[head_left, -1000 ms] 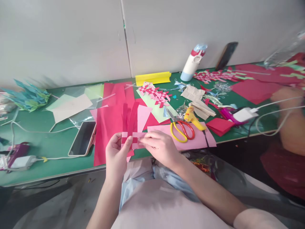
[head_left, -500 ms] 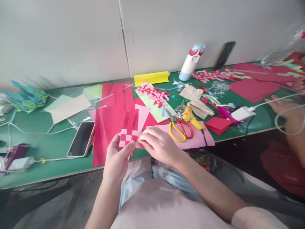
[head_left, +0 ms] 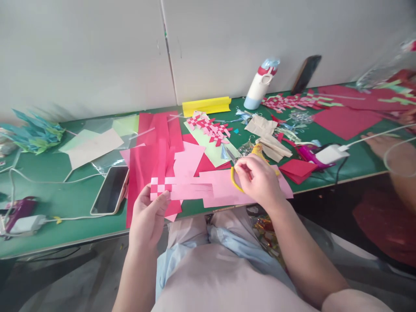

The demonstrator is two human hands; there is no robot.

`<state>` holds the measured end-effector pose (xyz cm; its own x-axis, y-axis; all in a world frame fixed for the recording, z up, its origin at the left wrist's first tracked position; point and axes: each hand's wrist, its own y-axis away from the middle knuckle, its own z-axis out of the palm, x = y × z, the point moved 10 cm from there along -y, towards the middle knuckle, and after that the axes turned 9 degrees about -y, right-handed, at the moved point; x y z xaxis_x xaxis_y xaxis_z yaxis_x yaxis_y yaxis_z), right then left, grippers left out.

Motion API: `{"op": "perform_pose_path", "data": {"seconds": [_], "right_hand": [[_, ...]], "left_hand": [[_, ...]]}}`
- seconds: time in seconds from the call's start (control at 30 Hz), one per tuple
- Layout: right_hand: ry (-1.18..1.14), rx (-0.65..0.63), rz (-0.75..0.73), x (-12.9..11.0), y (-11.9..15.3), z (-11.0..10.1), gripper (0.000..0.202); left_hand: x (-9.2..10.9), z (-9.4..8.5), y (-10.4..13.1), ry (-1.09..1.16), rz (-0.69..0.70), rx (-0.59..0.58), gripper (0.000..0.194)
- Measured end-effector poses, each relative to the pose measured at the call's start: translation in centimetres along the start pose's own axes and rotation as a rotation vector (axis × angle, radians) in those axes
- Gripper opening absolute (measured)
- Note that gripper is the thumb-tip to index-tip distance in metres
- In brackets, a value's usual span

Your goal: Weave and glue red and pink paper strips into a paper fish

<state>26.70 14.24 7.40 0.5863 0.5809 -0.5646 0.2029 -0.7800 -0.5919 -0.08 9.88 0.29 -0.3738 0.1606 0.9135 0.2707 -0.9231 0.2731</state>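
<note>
My left hand (head_left: 149,216) pinches a woven paper piece (head_left: 160,186) at its lower edge, thumb on top. Its checks are red and pink, and long pink strips run out from it to the right. My right hand (head_left: 260,180) is closed at the handles of the scissors (head_left: 234,178). One yellow handle loop shows beside the fingers; the red loop is mostly covered. Just behind that hand lies a yellow glue gun (head_left: 258,149), partly hidden. Pink paper (head_left: 217,190) lies under the scissors, and red sheets (head_left: 139,173) lie behind my left hand.
A phone (head_left: 110,190) lies at the left. Finished-looking woven strips (head_left: 211,130) rest on pale green paper. A bottle (head_left: 261,84) and an upright phone (head_left: 305,74) stand by the wall. Another person's hand (head_left: 378,143) is at the right, near a white charger (head_left: 331,152) with its cable.
My right hand has left the woven piece and moved right to the scissors. My left hand has shifted slightly left with the piece, whose pink strips now show stretched out rightward.
</note>
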Motion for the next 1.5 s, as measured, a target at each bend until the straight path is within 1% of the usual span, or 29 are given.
{"op": "perform_pose_path", "data": {"seconds": [0.03,0.1,0.13,0.2,0.3,0.33,0.37,0.4,0.5,0.53,0.6,0.67,0.73,0.83,0.93,1.03,1.17,1.23,1.33,1.43,1.5], "right_hand": [[-0.011,0.008,0.025,0.6,0.2,-0.4,0.014],[-0.041,-0.005,0.052,0.9,0.6,-0.6,0.014],[-0.066,-0.028,0.069,0.9,0.8,-0.3,0.014],[-0.135,-0.099,0.108,0.4,1.4,0.8,0.014],[-0.304,-0.234,0.185,-1.0,2.8,3.8,0.013],[-0.474,-0.302,0.259,-1.3,3.5,5.3,0.012],[-0.625,-0.335,0.342,-1.5,4.2,6.7,0.012],[-0.756,-0.346,0.432,-1.6,4.9,7.8,0.012],[-1.044,-0.389,0.667,-2.4,6.7,11.0,0.02],[-1.115,-0.384,0.705,-2.9,6.9,11.6,0.023],[-1.224,-0.344,0.743,-3.6,6.9,12.1,0.026],[-1.299,-0.286,0.758,-4.0,6.6,11.8,0.028],[-1.325,-0.233,0.763,-3.7,6.5,11.1,0.029],[-1.231,-0.17,0.742,-2.2,6.9,9.3,0.029],[-1.082,-0.107,0.717,0.1,7.5,7.2,0.03],[-0.974,-0.048,0.708,2.1,8.3,5.3,0.031],[-0.906,0.01,0.711,3.7,9.4,3.6,0.031],[-0.874,0.018,0.687,3.9,9.7,2.9,0.027],[-0.804,0.004,0.642,4.3,9.6,2.3,0.023],[-0.755,-0.022,0.611,4.8,8.5,2.5,0.027],[-0.698,-0.042,0.548,5.0,7.1,2.5,0.028]], "left_hand": [[0.0,-0.2,-0.1,0.003,0.0,0.001,0.031],[0.0,-0.7,-0.3,0.009,-0.001,0.005,0.03],[0.0,-0.9,-0.4,0.012,-0.001,0.01,0.03],[0.1,-1.1,-0.5,0.018,0.006,0.023,0.03],[0.4,-1.1,-0.5,0.033,0.039,0.044,0.028],[0.5,-1.0,-0.4,0.038,0.048,0.049,0.027],[0.5,-0.9,-0.3,0.043,0.057,0.053,0.026],[0.5,-0.8,-0.2,0.045,0.063,0.056,0.026],[0.4,-0.4,0.2,0.041,0.088,0.057,0.027],[0.3,-0.2,0.3,0.038,0.096,0.054,0.027],[0.0,0.1,0.6,0.034,0.102,0.044,0.027],[-0.4,0.2,0.9,0.035,0.103,0.036,0.027],[-0.6,-0.1,1.1,0.035,0.116,0.046,0.028],[-0.1,-1.4,1.5,0.032,0.164,0.099,0.031],[1.0,-3.3,2.0,-0.004,0.217,0.172,0.027],[2.0,-5.7,2.6,-0.032,0.258,0.259,0.025],[3.4,-9.0,3.5,-0.014,0.317,0.366,0.025],[4.0,-10.5,4.1,0.001,0.34,0.414,0.024],[5.2,-12.0,4.9,0.031,0.386,0.456,0.024],[6.0,-13.0,5.5,0.034,0.414,0.484,0.025],[6.3,-13.2,5.6,0.017,0.42,0.476,0.026]]}}
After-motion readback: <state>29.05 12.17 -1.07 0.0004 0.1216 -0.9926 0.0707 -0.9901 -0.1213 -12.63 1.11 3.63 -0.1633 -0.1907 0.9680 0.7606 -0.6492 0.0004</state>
